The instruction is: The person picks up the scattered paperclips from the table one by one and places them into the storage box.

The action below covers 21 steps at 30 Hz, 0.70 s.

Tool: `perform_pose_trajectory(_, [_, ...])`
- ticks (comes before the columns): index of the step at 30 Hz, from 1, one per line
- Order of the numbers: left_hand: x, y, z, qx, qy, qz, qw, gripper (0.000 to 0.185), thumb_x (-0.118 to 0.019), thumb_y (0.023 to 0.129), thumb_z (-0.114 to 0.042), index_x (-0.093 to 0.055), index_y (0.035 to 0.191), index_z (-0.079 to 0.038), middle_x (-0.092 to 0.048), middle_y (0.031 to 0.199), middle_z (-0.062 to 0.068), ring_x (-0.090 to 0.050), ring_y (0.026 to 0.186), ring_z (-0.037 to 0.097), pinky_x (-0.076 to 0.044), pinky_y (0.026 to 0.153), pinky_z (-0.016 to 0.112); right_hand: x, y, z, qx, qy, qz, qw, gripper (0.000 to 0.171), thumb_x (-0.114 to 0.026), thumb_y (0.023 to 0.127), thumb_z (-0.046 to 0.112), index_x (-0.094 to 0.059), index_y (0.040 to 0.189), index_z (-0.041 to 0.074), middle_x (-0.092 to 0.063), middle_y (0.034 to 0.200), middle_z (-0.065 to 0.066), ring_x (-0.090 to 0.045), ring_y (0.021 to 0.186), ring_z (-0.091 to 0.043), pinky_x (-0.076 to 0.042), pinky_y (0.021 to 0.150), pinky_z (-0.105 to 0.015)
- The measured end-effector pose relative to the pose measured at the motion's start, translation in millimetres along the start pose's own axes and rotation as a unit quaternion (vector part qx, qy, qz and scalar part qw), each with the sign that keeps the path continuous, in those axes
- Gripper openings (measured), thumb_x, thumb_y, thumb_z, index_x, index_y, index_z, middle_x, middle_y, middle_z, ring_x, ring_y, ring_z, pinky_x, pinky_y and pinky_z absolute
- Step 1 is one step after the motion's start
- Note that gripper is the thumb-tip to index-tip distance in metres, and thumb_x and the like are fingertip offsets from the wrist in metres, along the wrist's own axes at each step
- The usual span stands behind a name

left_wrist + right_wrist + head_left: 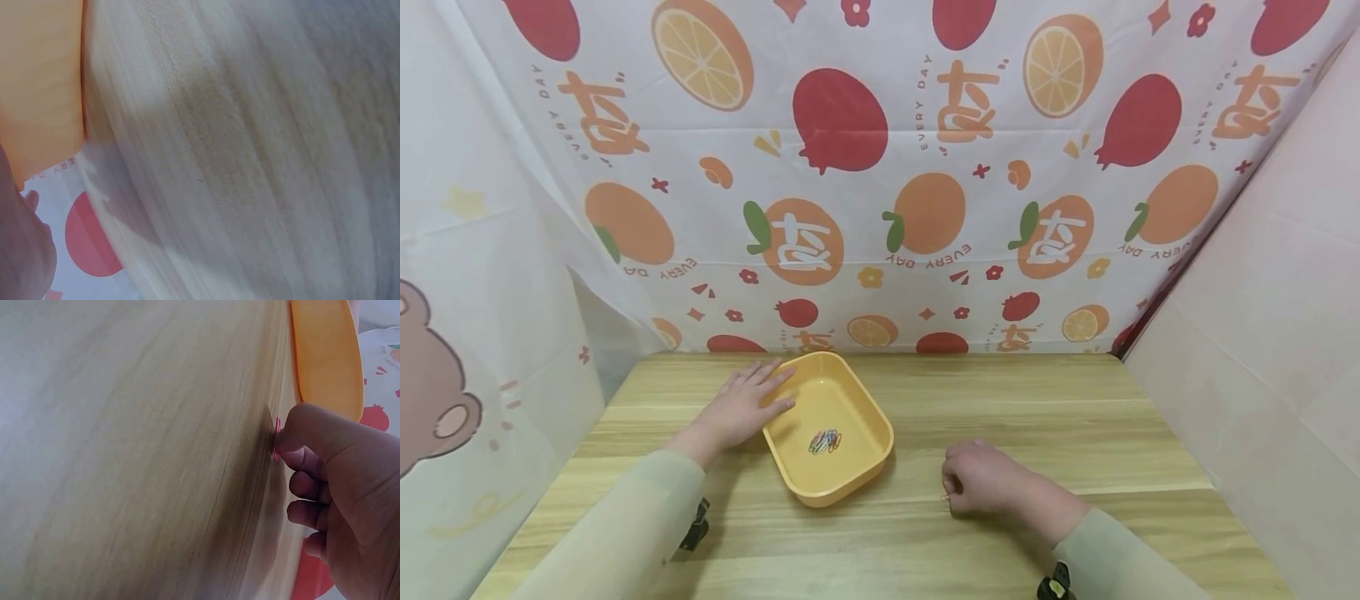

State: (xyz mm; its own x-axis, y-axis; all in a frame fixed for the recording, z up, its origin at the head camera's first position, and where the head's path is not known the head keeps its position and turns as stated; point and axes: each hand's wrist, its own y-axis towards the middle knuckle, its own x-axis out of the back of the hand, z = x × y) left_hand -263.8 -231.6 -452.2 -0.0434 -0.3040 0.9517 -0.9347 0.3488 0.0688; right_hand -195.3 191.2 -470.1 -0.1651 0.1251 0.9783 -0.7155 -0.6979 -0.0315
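Observation:
A yellow plastic tray (857, 421) stands at an angle on the table, with a small heap of colourful paper clips (825, 442) on its floor. My left hand (739, 408) rests on the tray's left rim, fingers extended over the edge. To the right of the tray, my right hand (988, 479) is low over the table, its other fingers curled in. Between its thumb and index finger it pinches a pink-red paper clip (277, 431), close to the wood in the right wrist view.
The wood-grain table (865, 550) ends at a fruit-print cloth (895, 283) hung along its back. White cloth walls stand on the left (497, 292) and right (1277, 317). Dark straps (696, 527) circle the sleeves.

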Motion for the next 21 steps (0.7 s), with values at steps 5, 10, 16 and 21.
perform_pose_trajectory(5, [0.5, -0.6, -0.2, 0.001, 0.003, 0.0, 1.0, 0.074, -0.038, 0.098, -0.067, -0.033, 0.156, -0.022, -0.019, 0.164, 0.013, -0.012, 0.148, 0.046, -0.002, 0.117, 0.065, -2.1, 0.2, -0.9, 0.005, -0.003, -0.004, 1.0, 0.027, -0.075, 0.073, 0.023, -0.05, 0.063, 0.026, -0.042, 0.069, 0.018, -0.04, 0.066, -0.003, -0.033, 0.07, -0.025])
perform_pose_trajectory(10, [-2.1, -0.2, 1.2, 0.0, 0.001, -0.002, 1.0, 0.069, -0.044, 0.1, -0.059, -0.034, 0.156, -0.02, -0.02, 0.164, 0.013, -0.012, 0.148, 0.046, -0.002, 0.117, 0.066, -4.5, -2.2, -1.9, 0.024, -0.017, -0.024, 0.999, 0.028, -0.076, 0.074, 0.026, -0.051, 0.061, 0.025, -0.038, 0.067, 0.02, -0.037, 0.063, -0.001, -0.031, 0.068, -0.024])
perform_pose_trajectory(16, [-5.6, 1.5, 4.7, -0.001, -0.003, -0.01, 0.9999, 0.065, -0.049, 0.101, -0.051, -0.035, 0.156, -0.02, -0.02, 0.164, 0.013, -0.013, 0.148, 0.046, -0.002, 0.117, 0.065, -4.5, -6.1, -2.1, 0.038, -0.018, -0.041, 0.998, 0.029, -0.074, 0.077, 0.026, -0.05, 0.06, 0.027, -0.039, 0.067, 0.02, -0.037, 0.062, -0.001, -0.03, 0.068, -0.023])
perform_pose_trajectory(21, [-5.7, 2.1, 5.7, -0.001, 0.002, -0.011, 0.9999, 0.065, -0.048, 0.101, -0.053, -0.034, 0.156, -0.021, -0.02, 0.164, 0.012, -0.014, 0.147, 0.046, -0.005, 0.116, 0.066, -7.3, -9.1, -4.6, 0.041, -0.034, -0.043, 0.998, 0.027, -0.072, 0.083, 0.028, -0.052, 0.064, 0.028, -0.041, 0.069, 0.019, -0.039, 0.066, -0.003, -0.032, 0.07, -0.024])
